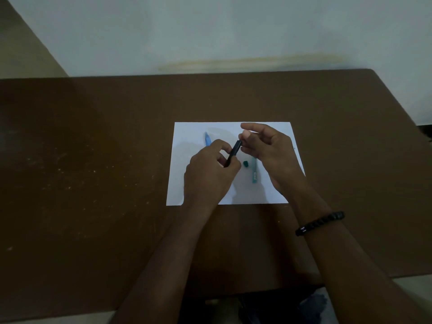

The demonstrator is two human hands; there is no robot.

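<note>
While the left hand (pixel 210 169) gripped the lower end of the black pen (pixel 234 152), its fingers and thumb curled round the barrel, the pen slanted up and to the right, held in the air just above the paper (pixel 222 127). Its upper end sat right at the thumb tip of the right hand (pixel 268 148), whose fingers were bent loosely toward it. Whether that hand actually pinched the tip or only touched it could not be told.

The paper lay flat on the brown table (pixel 93 160), near its middle. A blue pen (pixel 207 139) lay on the sheet beyond the left hand, partly hidden by the knuckles. A teal pen (pixel 254 174) lay on the sheet under the right hand, its upper part covered. A small teal cap (pixel 245 163) lay on the paper just beside the teal pen, between the two hands. A dark bracelet (pixel 320 223) circled the right wrist. A pale wall (pixel 233 31) stood behind the table's far edge.
</note>
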